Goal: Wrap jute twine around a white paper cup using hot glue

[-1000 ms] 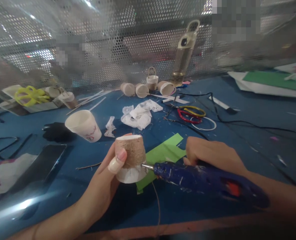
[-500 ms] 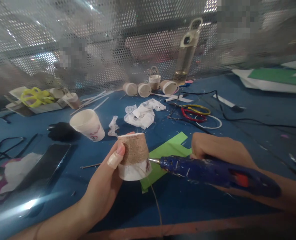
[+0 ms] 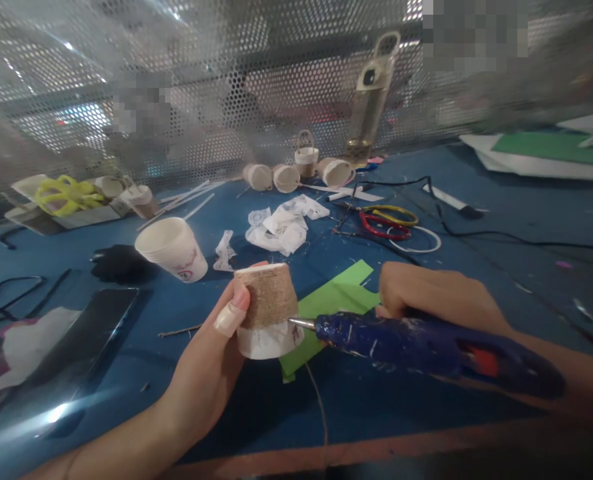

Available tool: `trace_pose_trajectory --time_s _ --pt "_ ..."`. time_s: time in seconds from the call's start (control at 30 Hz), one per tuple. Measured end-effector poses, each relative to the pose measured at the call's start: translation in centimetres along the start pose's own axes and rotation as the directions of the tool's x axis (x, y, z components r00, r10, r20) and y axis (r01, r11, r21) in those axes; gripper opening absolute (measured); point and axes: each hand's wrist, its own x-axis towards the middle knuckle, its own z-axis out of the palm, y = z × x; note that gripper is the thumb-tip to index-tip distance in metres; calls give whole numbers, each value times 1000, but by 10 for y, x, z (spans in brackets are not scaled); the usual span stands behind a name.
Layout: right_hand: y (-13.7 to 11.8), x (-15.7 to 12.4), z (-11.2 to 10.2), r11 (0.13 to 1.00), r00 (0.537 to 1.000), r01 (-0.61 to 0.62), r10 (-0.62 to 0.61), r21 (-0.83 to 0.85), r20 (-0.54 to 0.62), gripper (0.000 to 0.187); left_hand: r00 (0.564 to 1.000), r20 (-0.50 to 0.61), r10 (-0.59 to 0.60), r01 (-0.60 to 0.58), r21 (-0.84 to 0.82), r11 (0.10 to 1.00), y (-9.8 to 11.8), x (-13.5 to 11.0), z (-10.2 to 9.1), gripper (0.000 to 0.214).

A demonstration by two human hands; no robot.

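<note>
The left hand (image 3: 211, 353) has its thumb pressed on the front of a small cup (image 3: 269, 300), pinching it at the left; the other fingers are mostly hidden behind it, so I cannot tell how they bend; the cup is in the near middle, over the table (image 3: 261, 417), narrow end up, its inside out of sight. The right hand (image 3: 436, 290) is curled round a glue gun (image 3: 401, 347), near right; the gun hides most of its fingers; the gun's tip is at the cup's right side, but I cannot tell if they touch. Rough brown string is wound round the cup in thin rows; the wide bottom part is smooth and white; a pale band wraps the left thumb; the gun is blue, smeared with white, with a pointed metal tip; a loose string (image 3: 320, 400) curves toward the near edge; flat green paper (image 3: 339, 290) is partly covered by the gun; farther off lies crumpled, lacy white cloth (image 3: 289, 230); a clear bottle (image 3: 369, 110) stands by a blurry wall (image 3: 216, 80) full of round holes.
</note>
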Motion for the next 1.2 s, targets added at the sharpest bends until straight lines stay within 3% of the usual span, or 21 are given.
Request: trace_pose_trajectory --time_s 0.17,0.43,0.6,0.87,1.2 --pt "-5 2 -2 999 999 -54 54 -1 -3 26 993 -112 21 -24 -27 999 3 1 3 45" --pt "-12 2 0 996 997 -83 83 10 -2 30 995 -100 9 -9 6 1000 2 -1 3 48" --pt "-9 3 0 999 999 -51 51 -3 12 30 999 -31 10 -10 4 1000 0 1 1 49" --pt "7 2 -4 998 998 59 -58 -5 32 22 989 -145 28 -18 68 997 1 2 1 51" --pt "9 2 1 998 998 69 -69 -1 9 27 996 -82 30 -25 57 998 1 2 1 50"
